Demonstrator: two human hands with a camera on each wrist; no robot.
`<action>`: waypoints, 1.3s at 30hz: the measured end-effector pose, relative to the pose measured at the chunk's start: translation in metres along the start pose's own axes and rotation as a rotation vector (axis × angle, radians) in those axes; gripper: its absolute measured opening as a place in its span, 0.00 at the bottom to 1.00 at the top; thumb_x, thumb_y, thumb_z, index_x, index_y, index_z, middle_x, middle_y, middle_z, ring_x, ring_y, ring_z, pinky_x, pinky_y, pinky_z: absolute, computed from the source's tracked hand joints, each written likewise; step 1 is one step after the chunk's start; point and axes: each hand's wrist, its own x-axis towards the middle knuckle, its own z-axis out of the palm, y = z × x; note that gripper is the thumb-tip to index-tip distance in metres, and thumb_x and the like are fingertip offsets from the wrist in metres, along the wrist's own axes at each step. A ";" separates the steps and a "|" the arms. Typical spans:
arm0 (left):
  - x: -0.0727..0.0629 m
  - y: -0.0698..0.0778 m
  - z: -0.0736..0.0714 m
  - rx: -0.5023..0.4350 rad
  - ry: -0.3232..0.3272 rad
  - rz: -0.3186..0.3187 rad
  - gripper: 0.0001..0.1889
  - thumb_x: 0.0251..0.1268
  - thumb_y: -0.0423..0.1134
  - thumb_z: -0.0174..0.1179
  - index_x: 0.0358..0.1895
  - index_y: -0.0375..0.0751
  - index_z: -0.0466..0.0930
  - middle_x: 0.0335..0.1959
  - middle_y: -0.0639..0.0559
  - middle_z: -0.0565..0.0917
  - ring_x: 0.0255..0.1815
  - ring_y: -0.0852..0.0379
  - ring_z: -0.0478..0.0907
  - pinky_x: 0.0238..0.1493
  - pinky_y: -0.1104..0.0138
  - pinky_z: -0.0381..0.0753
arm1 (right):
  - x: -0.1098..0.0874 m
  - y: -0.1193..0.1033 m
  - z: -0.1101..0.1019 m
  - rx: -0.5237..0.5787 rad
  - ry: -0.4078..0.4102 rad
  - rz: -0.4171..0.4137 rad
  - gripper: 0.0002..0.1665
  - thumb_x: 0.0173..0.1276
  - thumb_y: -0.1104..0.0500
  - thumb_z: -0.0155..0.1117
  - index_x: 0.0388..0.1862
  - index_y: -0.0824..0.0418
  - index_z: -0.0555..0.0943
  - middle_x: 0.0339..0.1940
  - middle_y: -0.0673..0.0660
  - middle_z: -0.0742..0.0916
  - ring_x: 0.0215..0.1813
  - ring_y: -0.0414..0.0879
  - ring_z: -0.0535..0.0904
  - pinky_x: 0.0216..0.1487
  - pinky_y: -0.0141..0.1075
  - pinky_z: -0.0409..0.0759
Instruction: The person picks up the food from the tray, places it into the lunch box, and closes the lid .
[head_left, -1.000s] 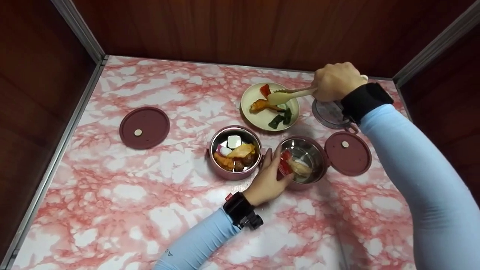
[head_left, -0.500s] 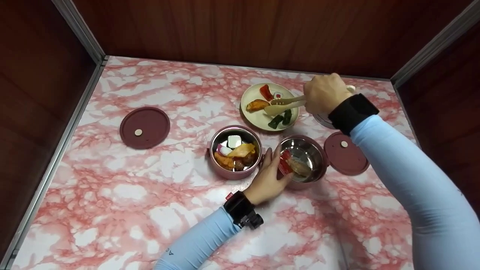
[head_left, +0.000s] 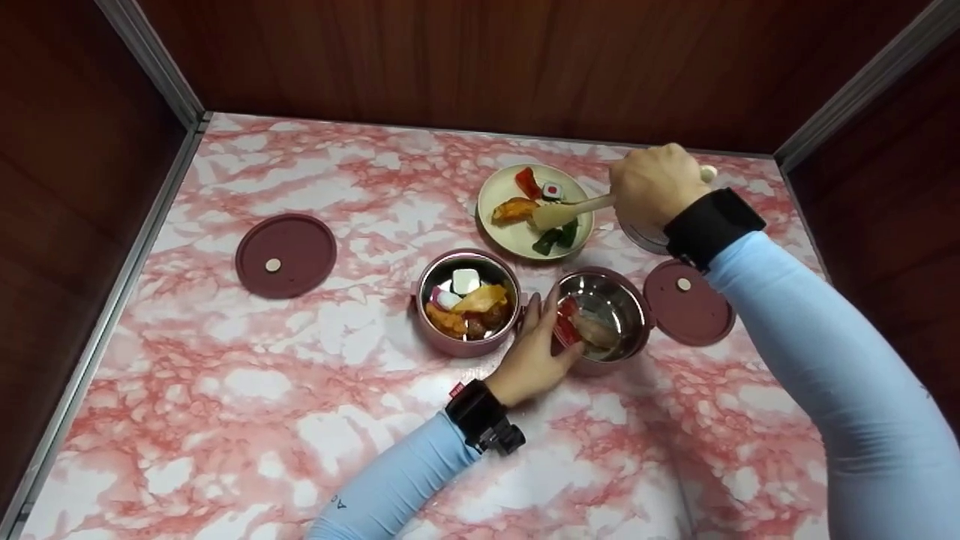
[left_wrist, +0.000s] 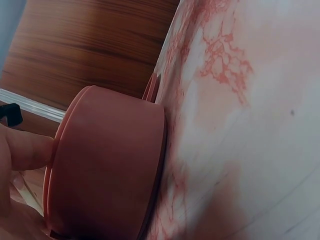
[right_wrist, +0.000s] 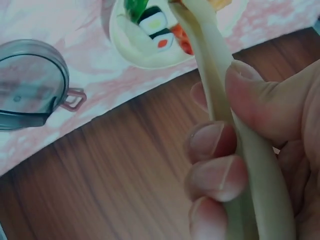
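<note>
A wide table (head_left: pixel 225 435) with red-and-white marble pattern is carrying everything, and the work seems to be partly done: both pots are already holding some food, while several pieces are waiting on the round cream plate (head_left: pixel 514 238) at the back. The left pot (head_left: pixel 461 348) is looking well filled, and the right pot (head_left: pixel 606 366) is showing much bare steel, so probably more room is remaining there. Both are round, dull pink outside and shining inside. Two flat, dark red lids (head_left: pixel 286 251) with a pale button are lying off the pots, one at each side, and a smoky clear lid (right_wrist: pixel 30 85) with a small loop is lying near the plate. The left hand (head_left: pixel 532 367) is gripping the near left side of the right pot, its thumb and fingers spreading around the rim. The right hand (head_left: pixel 656 184) is holding the smooth, pale tongs (head_left: pixel 559 216), fingers closely wrapped. The tongs are reaching over the plate, their tips beside a wrinkled orange-brown piece (head_left: pixel 514 211) — whether they are pinching it, I cannot tell. Near it are lying a curved red piece (head_left: pixel 527 182), glossy green pieces (head_left: pixel 559 238) and small sushi rolls (right_wrist: pixel 161 41) — white, with a dark wrapping.
</note>
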 end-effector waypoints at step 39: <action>0.000 -0.001 0.001 -0.005 -0.005 0.025 0.49 0.69 0.47 0.61 0.81 0.49 0.34 0.77 0.27 0.38 0.75 0.30 0.46 0.72 0.38 0.38 | -0.046 0.051 0.027 0.491 -0.071 0.224 0.19 0.65 0.51 0.60 0.48 0.58 0.89 0.27 0.53 0.82 0.31 0.51 0.74 0.24 0.40 0.70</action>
